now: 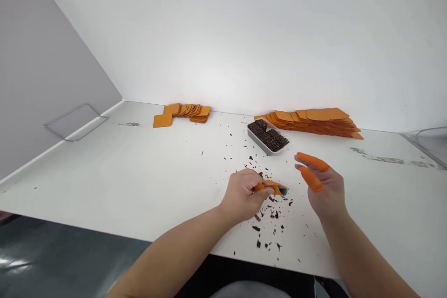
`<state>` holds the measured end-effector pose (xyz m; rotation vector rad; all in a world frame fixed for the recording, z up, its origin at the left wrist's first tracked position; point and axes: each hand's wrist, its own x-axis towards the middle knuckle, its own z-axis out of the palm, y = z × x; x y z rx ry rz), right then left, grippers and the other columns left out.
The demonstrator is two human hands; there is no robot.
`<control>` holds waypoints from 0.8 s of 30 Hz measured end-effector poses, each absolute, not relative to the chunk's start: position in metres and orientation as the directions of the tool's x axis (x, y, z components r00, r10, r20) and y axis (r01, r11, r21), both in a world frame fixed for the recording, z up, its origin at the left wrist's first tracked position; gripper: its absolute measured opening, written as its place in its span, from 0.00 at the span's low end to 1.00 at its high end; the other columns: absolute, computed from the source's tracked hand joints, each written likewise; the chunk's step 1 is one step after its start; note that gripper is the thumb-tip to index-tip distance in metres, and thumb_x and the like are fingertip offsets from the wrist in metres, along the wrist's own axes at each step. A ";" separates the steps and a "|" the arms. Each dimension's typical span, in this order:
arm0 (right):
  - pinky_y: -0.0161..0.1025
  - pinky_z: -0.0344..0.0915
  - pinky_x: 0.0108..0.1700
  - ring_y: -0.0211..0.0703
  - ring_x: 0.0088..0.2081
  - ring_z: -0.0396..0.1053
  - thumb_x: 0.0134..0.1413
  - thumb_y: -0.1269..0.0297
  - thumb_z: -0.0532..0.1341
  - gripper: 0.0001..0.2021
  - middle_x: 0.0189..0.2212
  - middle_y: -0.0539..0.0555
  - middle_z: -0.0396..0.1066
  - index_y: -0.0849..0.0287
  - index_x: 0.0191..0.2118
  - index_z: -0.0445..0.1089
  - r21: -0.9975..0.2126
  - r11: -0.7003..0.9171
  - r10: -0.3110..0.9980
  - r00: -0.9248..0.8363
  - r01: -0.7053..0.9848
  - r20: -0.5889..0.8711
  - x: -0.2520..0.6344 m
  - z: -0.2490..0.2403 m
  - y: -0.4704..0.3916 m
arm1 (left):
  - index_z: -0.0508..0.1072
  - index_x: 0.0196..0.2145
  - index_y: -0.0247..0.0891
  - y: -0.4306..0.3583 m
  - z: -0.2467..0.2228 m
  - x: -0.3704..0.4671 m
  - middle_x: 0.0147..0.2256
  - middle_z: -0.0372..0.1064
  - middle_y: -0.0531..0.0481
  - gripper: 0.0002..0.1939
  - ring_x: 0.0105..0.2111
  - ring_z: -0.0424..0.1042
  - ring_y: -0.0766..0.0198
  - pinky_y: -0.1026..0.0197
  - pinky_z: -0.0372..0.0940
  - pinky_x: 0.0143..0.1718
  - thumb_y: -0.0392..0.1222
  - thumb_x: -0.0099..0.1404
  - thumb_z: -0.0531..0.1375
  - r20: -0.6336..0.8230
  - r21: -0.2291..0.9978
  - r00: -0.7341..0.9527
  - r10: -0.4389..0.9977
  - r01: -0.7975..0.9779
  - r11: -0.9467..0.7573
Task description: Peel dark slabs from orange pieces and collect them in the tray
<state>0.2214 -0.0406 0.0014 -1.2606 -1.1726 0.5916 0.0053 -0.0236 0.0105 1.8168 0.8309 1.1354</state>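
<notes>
My left hand (246, 194) is closed on a small orange paper pouch (275, 187), pinching it between thumb and fingers. The pouch's mouth gapes on the right and shows a grey-blue inside. To the right of it, apart from the pouch, my right hand (323, 186) is raised with its fingers stretched out and nothing between them. Orange finger cots (311, 179) cover two of its digits. Beyond both hands stands a white plastic tray (257, 143), filled with rows of thin, dark brown flat pieces (274, 138).
Dark flakes (275, 215) lie scattered over the white table (122, 181) around my left hand. Against the back wall rest a long fanned row of orange pouches (314, 121) and a smaller pile (186, 111) farther left. Metal wire frames (75, 123) stand at both sides.
</notes>
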 end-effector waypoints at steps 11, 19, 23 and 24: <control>0.48 0.71 0.44 0.55 0.48 0.70 0.55 0.50 0.60 0.20 0.52 0.57 0.69 0.52 0.51 0.72 -0.459 -0.026 0.905 0.216 0.888 0.366 0.271 0.016 0.047 | 0.66 0.19 0.38 -0.032 -0.006 0.016 0.19 0.61 0.51 0.15 0.23 0.62 0.62 0.60 0.56 0.26 0.43 0.59 0.62 0.439 0.831 0.467 0.768 0.114 -0.544; 0.49 0.60 0.57 0.56 0.54 0.63 0.56 0.61 0.61 0.12 0.51 0.57 0.70 0.53 0.44 0.78 -0.167 0.161 0.958 -0.113 0.973 0.264 0.261 0.029 0.150 | 0.58 0.16 0.37 -0.029 -0.009 0.018 0.17 0.55 0.54 0.18 0.21 0.55 0.67 0.63 0.51 0.23 0.40 0.55 0.64 0.457 0.830 0.428 0.780 0.111 -0.547; 0.45 0.64 0.51 0.53 0.49 0.67 0.55 0.62 0.61 0.12 0.49 0.57 0.72 0.54 0.44 0.79 -0.067 0.233 0.957 -0.216 0.970 0.192 0.253 0.029 0.184 | 0.61 0.16 0.37 -0.028 -0.011 0.020 0.16 0.54 0.55 0.16 0.20 0.53 0.68 0.63 0.51 0.22 0.38 0.52 0.65 0.469 0.818 0.429 0.772 0.119 -0.563; 0.44 0.65 0.49 0.52 0.47 0.68 0.55 0.62 0.61 0.13 0.48 0.57 0.72 0.55 0.44 0.79 -0.047 0.243 0.956 -0.231 0.969 0.179 0.252 0.028 0.190 | 0.62 0.16 0.37 -0.028 -0.012 0.021 0.16 0.54 0.55 0.15 0.20 0.53 0.67 0.63 0.51 0.22 0.38 0.52 0.66 0.464 0.814 0.438 0.770 0.134 -0.566</control>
